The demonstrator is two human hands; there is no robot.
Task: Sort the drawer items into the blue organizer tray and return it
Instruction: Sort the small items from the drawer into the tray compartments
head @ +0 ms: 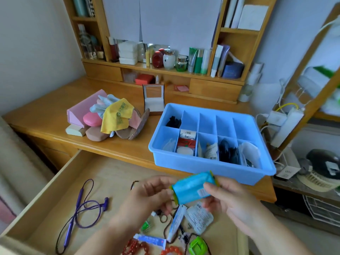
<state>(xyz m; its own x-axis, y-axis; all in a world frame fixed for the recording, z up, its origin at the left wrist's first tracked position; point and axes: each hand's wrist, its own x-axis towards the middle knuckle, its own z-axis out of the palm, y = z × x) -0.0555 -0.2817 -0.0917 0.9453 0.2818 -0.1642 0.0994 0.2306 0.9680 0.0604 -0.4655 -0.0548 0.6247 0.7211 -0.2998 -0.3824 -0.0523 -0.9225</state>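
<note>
Both hands, left hand [152, 192] and right hand [230, 197], pinch the blue packet [193, 187] above the open drawer [46, 199]; best drop it in an empty back compartment of the organizer tray [211, 168].

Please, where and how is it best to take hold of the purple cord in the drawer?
Probably pinch the purple cord at its straight stiff piece near the top left, coming from above. It lies flat on the drawer floor, apart from the pile of small items, so nothing blocks a hand there; the loose loops would likely slip or tangle.

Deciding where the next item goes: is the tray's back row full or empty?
Mostly empty. In the blue organizer tray, only the back-left compartment holds a black item; the other four show bare bottoms.
</note>
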